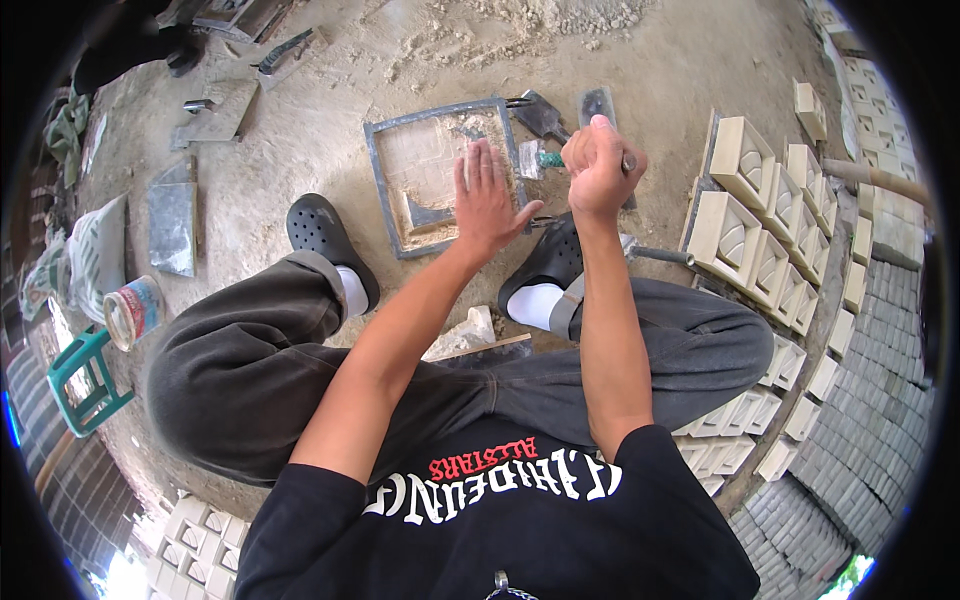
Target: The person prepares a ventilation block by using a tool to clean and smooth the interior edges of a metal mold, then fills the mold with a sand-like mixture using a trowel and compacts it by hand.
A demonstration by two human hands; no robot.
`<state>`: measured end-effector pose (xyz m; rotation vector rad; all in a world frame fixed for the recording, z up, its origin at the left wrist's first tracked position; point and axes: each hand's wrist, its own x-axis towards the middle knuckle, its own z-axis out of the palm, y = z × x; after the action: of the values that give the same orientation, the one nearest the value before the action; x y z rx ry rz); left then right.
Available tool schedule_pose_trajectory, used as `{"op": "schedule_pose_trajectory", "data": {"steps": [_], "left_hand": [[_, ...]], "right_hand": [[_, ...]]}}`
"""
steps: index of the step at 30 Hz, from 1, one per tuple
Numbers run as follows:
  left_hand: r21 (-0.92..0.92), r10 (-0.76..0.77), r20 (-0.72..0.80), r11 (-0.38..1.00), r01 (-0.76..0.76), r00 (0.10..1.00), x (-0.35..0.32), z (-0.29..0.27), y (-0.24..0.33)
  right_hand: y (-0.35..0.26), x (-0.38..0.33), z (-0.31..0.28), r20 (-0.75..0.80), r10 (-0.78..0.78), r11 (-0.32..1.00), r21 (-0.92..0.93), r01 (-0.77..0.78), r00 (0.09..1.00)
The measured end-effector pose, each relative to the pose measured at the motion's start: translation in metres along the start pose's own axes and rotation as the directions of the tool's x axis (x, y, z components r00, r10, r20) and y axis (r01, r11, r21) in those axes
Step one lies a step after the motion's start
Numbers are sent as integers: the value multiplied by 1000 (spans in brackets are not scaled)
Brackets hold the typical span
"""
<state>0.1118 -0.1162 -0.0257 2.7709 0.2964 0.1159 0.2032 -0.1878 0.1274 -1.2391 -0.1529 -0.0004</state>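
Observation:
Between my feet lies a square metal mould frame with pale sandy material inside it. My left hand rests palm down over the frame's right part, fingers stretched out and holding nothing. A dark triangular piece shows in the frame's lower corner. My right hand is closed in a fist round the handle of a hammer with a green-wrapped neck. Its dusty head is beside the frame's right side; whether they touch I cannot tell. A trowel lies just beyond the hammer.
Rows of cast pale blocks stand on the right, near stacked grey tiles. Metal plates, a tub and a green stool are at left. Loose sand covers the far ground. A pipe lies by my right foot.

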Motion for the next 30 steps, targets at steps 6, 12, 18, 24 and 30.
{"op": "schedule_pose_trajectory", "data": {"steps": [6, 12, 18, 24, 30], "left_hand": [[-34, 99, 0, 994, -99, 995, -2, -15, -19], [-43, 56, 20, 998, -55, 998, -8, -21, -38], [24, 49, 41, 998, -50, 998, -9, -22, -41], [15, 62, 17, 998, -62, 998, -10, -18, -42], [-2, 75, 31, 997, -75, 997, -10, -21, -37]], "right_hand": [[2, 3, 13, 53, 33, 999, 29, -35, 998], [58, 18, 9, 171, 77, 980, -193, -43, 982], [39, 25, 23, 215, 30, 995, -97, -9, 976], [42, 33, 30, 202, 99, 970, -238, -49, 974], [56, 33, 19, 212, 84, 968, -247, -30, 974]]}}
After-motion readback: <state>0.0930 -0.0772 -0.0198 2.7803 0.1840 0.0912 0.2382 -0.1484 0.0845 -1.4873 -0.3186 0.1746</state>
